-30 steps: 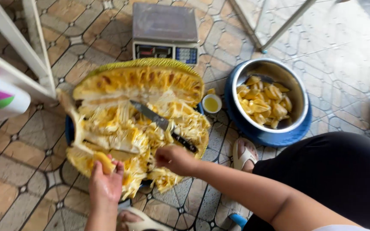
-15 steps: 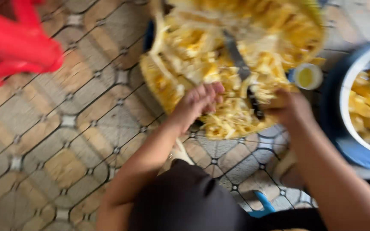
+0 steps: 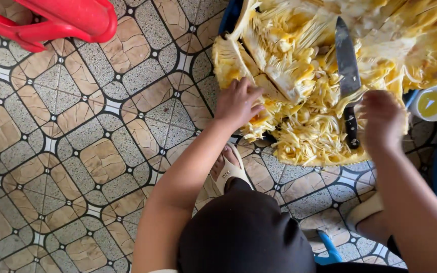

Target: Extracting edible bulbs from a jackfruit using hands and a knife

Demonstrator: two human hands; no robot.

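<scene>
Bare arms, no sleeves; left hand and right hand ungloved; black shorts; cream slide sandals on both feet

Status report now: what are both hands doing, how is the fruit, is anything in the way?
Left hand digging into cut jackfruit, fingers in the yellow flesh. Right hand on fruit beside knife. Knife lies across the flesh, not gripped.

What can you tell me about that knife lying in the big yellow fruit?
The knife has a broad, dull grey metal blade and a dark handle. It lies flat on the cut-open jackfruit, tip pointing away from the person, handle toward them. Yellow fibres cross it where blade meets handle. The right hand is beside the handle; whether it touches is unclear. The left hand is clear of it.
</scene>
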